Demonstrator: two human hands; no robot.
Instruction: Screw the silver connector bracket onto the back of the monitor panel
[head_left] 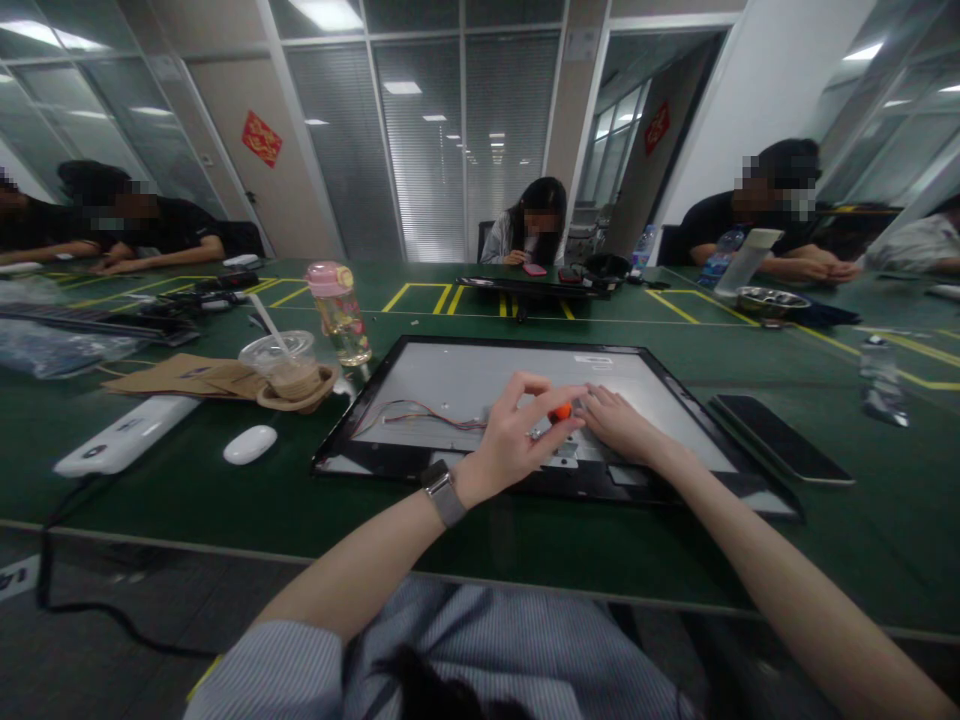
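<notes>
A flat panel with a grey back and black frame, like a monitor's back, lies in front of me. My left hand, with a watch on its wrist, is over the panel's middle. Its thumb and fingers close around a small orange object, perhaps the end of a tool handle; the rest is hidden. My right hand lies low on the panel just to the right, fingers stretched toward the orange object. Thin coloured wires run across the panel left of my hands. A metal bracket shows below them.
Left of the panel are a white mouse, a power strip, an iced drink cup and a pink-lidded bottle. A dark phone lies right. Another panel lies across the table, where several people sit.
</notes>
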